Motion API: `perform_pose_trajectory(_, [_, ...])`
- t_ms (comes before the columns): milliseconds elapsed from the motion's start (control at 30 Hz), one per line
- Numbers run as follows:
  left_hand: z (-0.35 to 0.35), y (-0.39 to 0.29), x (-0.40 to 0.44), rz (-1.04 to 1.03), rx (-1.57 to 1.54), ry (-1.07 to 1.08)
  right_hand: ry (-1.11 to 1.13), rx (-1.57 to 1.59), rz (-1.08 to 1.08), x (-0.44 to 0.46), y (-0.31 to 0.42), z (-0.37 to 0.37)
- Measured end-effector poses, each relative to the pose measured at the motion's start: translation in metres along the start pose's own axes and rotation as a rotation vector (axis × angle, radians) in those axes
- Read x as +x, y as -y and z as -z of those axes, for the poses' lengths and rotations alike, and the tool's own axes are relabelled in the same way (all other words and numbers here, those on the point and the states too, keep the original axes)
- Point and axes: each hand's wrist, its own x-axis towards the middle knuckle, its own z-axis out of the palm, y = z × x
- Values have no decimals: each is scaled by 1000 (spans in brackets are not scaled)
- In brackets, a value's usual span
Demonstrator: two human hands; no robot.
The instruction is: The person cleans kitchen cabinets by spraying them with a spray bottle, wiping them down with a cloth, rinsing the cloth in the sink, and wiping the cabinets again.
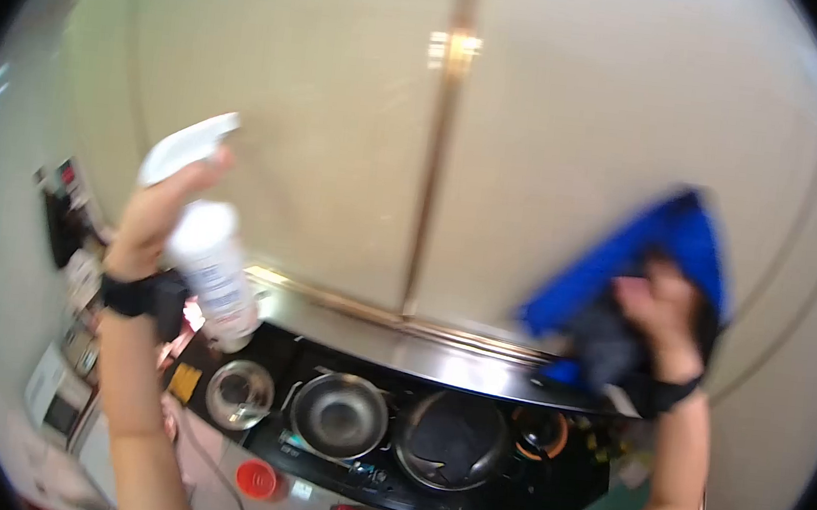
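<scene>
My left hand (162,207) is wrapped round the neck of a white spray bottle (215,271), its fingers near the trigger head. The nozzle points up and to the right, towards the beige cabinet doors (296,97). On the right, my right hand (659,304) grips a blue and dark grey cloth (588,282), spread partly against or close in front of the right door; contact is hard to tell. Motion blurs this hand and the cloth. Both wrists wear black bands.
Under the doors runs a shiny metal edge (462,363). Below it, a black stove (310,462) carries a steel pan (339,416), a larger dark pan (450,441) and a glass-like bowl (240,394). A red round container (257,478) stands at the counter's front.
</scene>
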Motion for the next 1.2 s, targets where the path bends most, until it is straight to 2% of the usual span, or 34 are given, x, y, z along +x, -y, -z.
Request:
perform_pose_trajectory(33, [-4, 2, -1, -96, -31, 28, -288, -296, -72, -13, -71, -27])
perform_pose_trajectory(67, [3, 11, 10, -189, -32, 170, -394, -217, -102, -9, -117, -13])
perform_pose_trajectory(100, [-4, 8, 6, -180, -44, 129, -502, -135, -123, -5, -162, -1])
perform_pose_trajectory(133, [-3, 11, 8, -188, -35, 146, -565, -196, -189, -2, -184, 10])
perform_pose_trajectory(200, [-1, 16, 4, -202, -30, 159, -587, -388, -319, -3, -165, 9])
perform_pose_trajectory(300, [-3, 21, 3, -193, -118, 155, -543, -449, -342, -4, -86, -13])
perform_pose_trajectory(433, [-1, 33, 5, -193, -119, 157, -422, -407, -174, 17, 60, -46])
perform_pose_trajectory(533, [-4, 22, -3, -124, -131, 151, -253, -413, 145, 25, 122, -67])
perform_pose_trajectory(567, [-6, 14, -12, -73, -203, 199, -75, -12, 136, 20, 140, -56])
perform_pose_trajectory(600, [-4, 14, -16, -28, -209, 163, 21, 142, 188, 10, 131, -65])
perform_pose_trajectory(633, [3, 27, -5, -168, -149, 182, 35, 130, 159, -1, 118, -73])
perform_pose_trajectory(700, [9, 38, -23, -265, -27, 82, 111, 318, 337, -21, 84, -80])
perform_pose_trajectory(733, [9, 40, -36, -311, -13, 94, 219, 427, 272, -33, 60, -74])
perform_pose_trajectory(767, [10, 42, -53, -355, -1, 99, 207, 263, 313, -45, 34, -67])
perform_pose_trajectory(800, [8, 42, -74, -318, 9, 83, 259, 94, 225, -48, 22, -42])
perform_pose_trajectory(833, [15, 43, -92, -319, 121, 136, 475, -92, -42, -59, -2, -37])
perform_pose_trajectory(867, [21, 49, -109, -237, 122, 140, 40, -251, -11, -74, -37, -49])
perform_pose_trajectory(900, [23, 59, -130, -171, 162, 37, 102, -111, -454, -63, -44, -32])
perform_pose_trajectory(933, [21, 60, -141, -68, 58, 128, -141, -167, -578, -60, -61, -28])
perform_pose_trajectory(967, [10, 70, -153, -17, 2, 47, -346, -273, -568, -55, -73, -26])
perform_pose_trajectory(1000, [16, 87, -157, 16, 49, 127, -477, -357, -554, -44, -75, -24])
perform_pose_trajectory(1033, [3, 92, -165, 62, 16, 86, -564, -408, -535, -27, -62, -23])
perform_pose_trajectory(1100, [-7, 116, -169, 89, 193, 175, -641, -422, -481, 13, -11, -26])
perform_pose_trajectory(1200, [-39, 132, -169, -92, 271, 252, -628, -303, -371, 59, 95, -39])
